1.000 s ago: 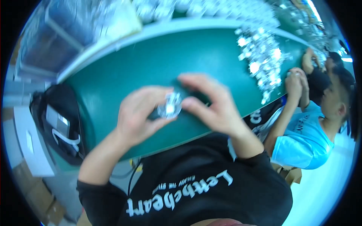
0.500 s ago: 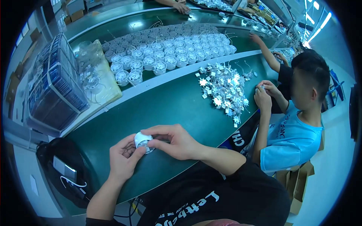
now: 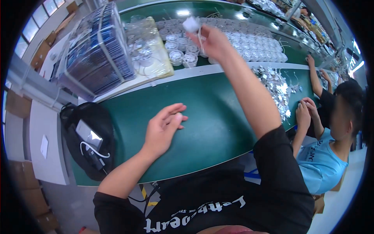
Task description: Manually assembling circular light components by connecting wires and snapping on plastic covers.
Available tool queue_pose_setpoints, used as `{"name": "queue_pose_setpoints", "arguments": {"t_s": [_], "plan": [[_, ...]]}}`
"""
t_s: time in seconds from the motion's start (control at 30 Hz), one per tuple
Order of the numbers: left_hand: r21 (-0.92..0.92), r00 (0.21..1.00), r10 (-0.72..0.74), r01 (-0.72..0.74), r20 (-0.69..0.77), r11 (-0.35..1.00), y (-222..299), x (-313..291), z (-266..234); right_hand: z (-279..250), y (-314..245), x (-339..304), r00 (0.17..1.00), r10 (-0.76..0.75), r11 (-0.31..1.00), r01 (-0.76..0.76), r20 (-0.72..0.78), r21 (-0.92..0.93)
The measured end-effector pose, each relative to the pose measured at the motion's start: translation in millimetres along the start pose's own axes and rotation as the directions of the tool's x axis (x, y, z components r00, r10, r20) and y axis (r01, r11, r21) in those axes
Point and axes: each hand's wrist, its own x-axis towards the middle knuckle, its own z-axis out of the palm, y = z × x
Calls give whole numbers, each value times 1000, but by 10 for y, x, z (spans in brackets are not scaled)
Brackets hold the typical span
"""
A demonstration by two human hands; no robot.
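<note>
My right hand [image 3: 212, 41] is stretched far out over the rows of white round housings [image 3: 249, 48] and is blurred by motion. Its fingers are closed on a white cup-shaped housing [image 3: 191, 24], from which a thin pale wire hangs. Nearer to me, my left hand [image 3: 163, 128] hovers over the green worktop [image 3: 210, 113] with nothing in it. Its fingers are half bent and a little apart from the thumb.
A strapped stack of flat dark sheets [image 3: 97, 50] stands at left, beside a plastic-covered foam board [image 3: 156, 50]. A black bag [image 3: 89, 140] bears a power bank. Right lies a pile of small silvery parts [image 3: 278, 87], where a person in light blue [image 3: 323, 163] works.
Both hands were together on the white housing. My right hand has carried it away and forward over the rows; my left hand has let go. The whole view has shifted.
</note>
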Motion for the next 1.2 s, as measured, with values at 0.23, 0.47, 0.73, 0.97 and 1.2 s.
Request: {"name": "queue_pose_setpoints", "arguments": {"t_s": [0.23,0.47,0.73,0.97,1.2], "plan": [[66,995,-30,23,94,998,-22,-21,-40,352,-175,536,989,-111,990,101,-102,-93],[178,990,48,-71,129,981,-88,-40,-52,319,476,-177,845,125,-507,505,520,-699],[283,983,34,-85,179,955,-10,-95,-23,343,412,-291,796,39,-350,577,604,-738],[288,989,5,-48,150,956,-68,-152,-32,409,78,-1360,788,-430,120,534,441,-837],[501,871,471,-473,140,725,71,-42,40,25,380,-2450,832,21,284,527,555,-801]]}}
